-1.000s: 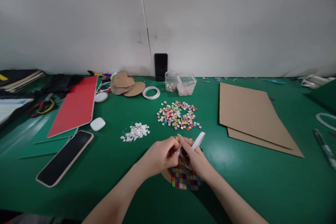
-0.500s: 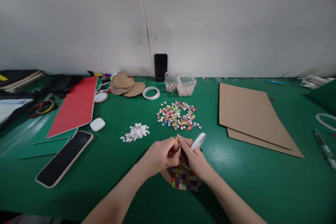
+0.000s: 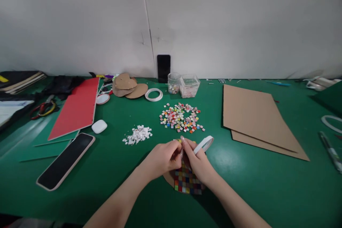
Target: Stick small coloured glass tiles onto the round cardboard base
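My left hand (image 3: 167, 155) is closed in a pinch, its fingertips meeting those of my right hand; whatever small thing lies between them is hidden. My right hand (image 3: 199, 160) is closed around a white roll of tape (image 3: 204, 144), which sticks up between thumb and fingers. Both hands hover over a round cardboard piece (image 3: 169, 178) partly covered in rows of colourful mosaic tiles (image 3: 188, 183). Just beyond lies a pile of loose mosaic tiles (image 3: 179, 117). White paper scraps (image 3: 138, 134) are heaped to the left of it.
At left lie a phone (image 3: 65, 162), a white case (image 3: 99, 126), a red board (image 3: 77, 107) and scissors (image 3: 44, 108). Cardboard discs (image 3: 136, 91), a tape ring (image 3: 154, 94) and a clear box (image 3: 189, 86) stand toward the back. Cardboard sheets (image 3: 251, 117) lie at right.
The tape roll has tilted slightly to the right in my right hand, showing more of its ring. Both hands stay nearly in place, fingertips still together.
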Tool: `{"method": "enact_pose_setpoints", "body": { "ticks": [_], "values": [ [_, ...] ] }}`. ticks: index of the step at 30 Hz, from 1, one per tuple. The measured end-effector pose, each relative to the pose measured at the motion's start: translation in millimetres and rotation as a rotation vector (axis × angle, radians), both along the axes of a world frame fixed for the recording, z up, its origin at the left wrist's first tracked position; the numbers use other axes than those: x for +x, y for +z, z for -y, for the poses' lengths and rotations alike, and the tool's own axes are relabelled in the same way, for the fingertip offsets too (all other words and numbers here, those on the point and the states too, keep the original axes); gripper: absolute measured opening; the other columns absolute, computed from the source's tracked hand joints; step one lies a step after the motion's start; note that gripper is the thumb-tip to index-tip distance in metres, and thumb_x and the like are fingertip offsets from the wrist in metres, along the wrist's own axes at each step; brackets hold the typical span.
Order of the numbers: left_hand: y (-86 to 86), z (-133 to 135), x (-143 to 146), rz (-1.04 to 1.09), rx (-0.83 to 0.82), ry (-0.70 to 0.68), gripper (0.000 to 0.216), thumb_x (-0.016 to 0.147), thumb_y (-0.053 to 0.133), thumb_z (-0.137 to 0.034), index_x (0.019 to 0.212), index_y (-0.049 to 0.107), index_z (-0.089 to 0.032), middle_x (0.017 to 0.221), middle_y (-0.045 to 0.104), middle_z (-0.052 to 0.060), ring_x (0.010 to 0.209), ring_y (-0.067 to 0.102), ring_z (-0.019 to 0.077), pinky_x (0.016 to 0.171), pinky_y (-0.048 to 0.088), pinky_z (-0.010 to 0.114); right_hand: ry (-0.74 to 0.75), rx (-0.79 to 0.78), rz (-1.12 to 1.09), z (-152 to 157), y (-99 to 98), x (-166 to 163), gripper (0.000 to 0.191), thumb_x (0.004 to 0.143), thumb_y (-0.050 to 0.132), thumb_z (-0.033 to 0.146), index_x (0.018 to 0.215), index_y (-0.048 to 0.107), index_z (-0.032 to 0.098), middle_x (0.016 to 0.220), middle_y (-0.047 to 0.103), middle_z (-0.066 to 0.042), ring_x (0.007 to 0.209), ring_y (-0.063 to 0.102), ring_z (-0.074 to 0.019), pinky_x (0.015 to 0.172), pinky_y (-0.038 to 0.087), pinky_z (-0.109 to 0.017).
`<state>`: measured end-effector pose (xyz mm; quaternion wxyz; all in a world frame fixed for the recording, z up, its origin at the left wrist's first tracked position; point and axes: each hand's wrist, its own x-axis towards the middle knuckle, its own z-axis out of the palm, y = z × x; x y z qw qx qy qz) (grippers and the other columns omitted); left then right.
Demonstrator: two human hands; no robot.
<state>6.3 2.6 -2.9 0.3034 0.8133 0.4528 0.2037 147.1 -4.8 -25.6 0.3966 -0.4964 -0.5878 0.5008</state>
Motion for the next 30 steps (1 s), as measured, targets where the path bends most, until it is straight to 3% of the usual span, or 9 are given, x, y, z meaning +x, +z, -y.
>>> {"method": "enact_pose_setpoints", "body": {
  "ticks": [6, 12, 18, 24, 30],
  "values": [
    [-6.8, -0.4, 1.7, -0.093, 0.187, -0.007, 0.01, 0.074, 0.038, -0.015, 0.066, 0.039, -0.02, 0.054, 0.041, -0.005, 0.046, 0.04, 0.0089, 0.044, 0.03, 0.019, 0.032, 0.128, 0.207, -0.2, -1.6, -0.4, 0.031, 0.092, 0.031, 0.035, 0.066, 0.041, 0.021, 0.06, 0.041, 0.003, 0.057, 0.04, -0.0125, 0.057, 0.032, -0.024],
    [-16.6, 0.4, 2.9, -0.151, 0.381, -0.014, 0.011, 0.076, 0.035, -0.014, 0.068, 0.04, -0.02, 0.055, 0.043, -0.004, 0.048, 0.043, 0.0114, 0.045, 0.033, 0.021, 0.015, 0.149, 0.305, -2.4, -3.9, -0.4, 0.031, 0.092, 0.03, 0.037, 0.066, 0.037, 0.022, 0.059, 0.04, 0.003, 0.056, 0.039, -0.013, 0.055, 0.029, -0.024],
    [-13.5, 0.1, 1.5, -0.156, 0.348, -0.002, 0.014, 0.079, 0.033, -0.015, 0.068, 0.04, -0.02, 0.057, 0.044, -0.003, 0.049, 0.043, 0.0113, 0.046, 0.032, 0.022, 0.028, 0.159, 0.342, -1.6, -3.9, 1.9, 0.03, 0.093, 0.027, 0.035, 0.07, 0.041, 0.022, 0.061, 0.044, 0.002, 0.058, 0.041, -0.014, 0.056, 0.03, -0.025],
    [-6.0, -5.3, -8.1, -0.086, 0.125, 0.08, 0.007, 0.076, 0.038, -0.015, 0.074, 0.043, -0.019, 0.059, 0.042, -0.006, 0.048, 0.04, 0.0077, 0.047, 0.032, 0.018, 0.017, 0.107, 0.27, -1.1, -1.2, 2.4, 0.033, 0.093, 0.025, 0.038, 0.068, 0.038, 0.022, 0.061, 0.038, 0.003, 0.057, 0.037, -0.0134, 0.055, 0.03, -0.024],
    [-6.5, -2.4, -3.7, -0.038, 0.116, 0.0, 0.008, 0.075, 0.039, -0.014, 0.069, 0.042, -0.019, 0.055, 0.039, -0.007, 0.046, 0.037, 0.0072, 0.044, 0.028, 0.018, 0.018, 0.068, 0.172, -0.6, 0.1, 1.6, 0.034, 0.093, 0.026, 0.04, 0.068, 0.038, 0.021, 0.061, 0.038, 0.004, 0.058, 0.038, -0.0128, 0.055, 0.031, -0.024]
  ]
}}
